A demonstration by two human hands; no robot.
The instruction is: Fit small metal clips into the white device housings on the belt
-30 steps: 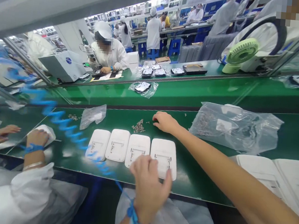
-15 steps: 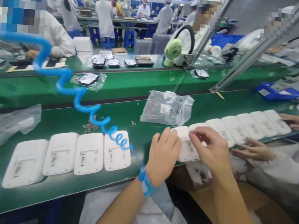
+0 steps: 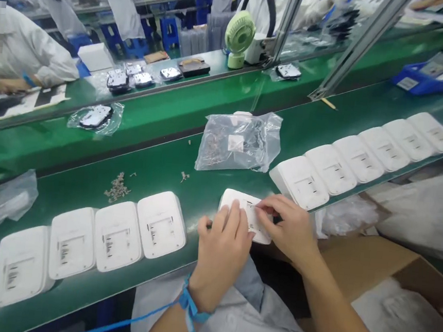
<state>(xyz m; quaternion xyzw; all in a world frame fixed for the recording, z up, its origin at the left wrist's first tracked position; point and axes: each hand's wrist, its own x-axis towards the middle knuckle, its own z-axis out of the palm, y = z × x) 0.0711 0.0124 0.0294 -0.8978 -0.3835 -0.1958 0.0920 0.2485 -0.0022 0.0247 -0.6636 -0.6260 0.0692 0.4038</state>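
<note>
A white plastic casing (image 3: 238, 196) with rounded corners lies tilted near the bench's front edge, between my hands. My left hand (image 3: 225, 238), with a blue band at the wrist, lies over its left side and holds it, fingers bent across the top. My right hand (image 3: 288, 228) is closed in a pinch over the casing's slotted recess. Whatever is between those fingertips is too small to make out. To the left stand several similar casings (image 3: 162, 207) in a row, recesses up. Another row of casings (image 3: 302, 175) runs off to the right.
A clear bag of small screws (image 3: 239, 141) lies behind the casing. Loose screws (image 3: 118, 187) form a pile on the green bench (image 3: 203, 195). Farther back are a green fan (image 3: 240, 32), a metal post (image 3: 355, 53) and a blue tray (image 3: 426, 80). Co-workers sit across the bench.
Both hands have drawn a casing away from the right row toward me, and it now lies turned between them. The view has tipped down. The blue coiled cord no longer crosses the bench.
</note>
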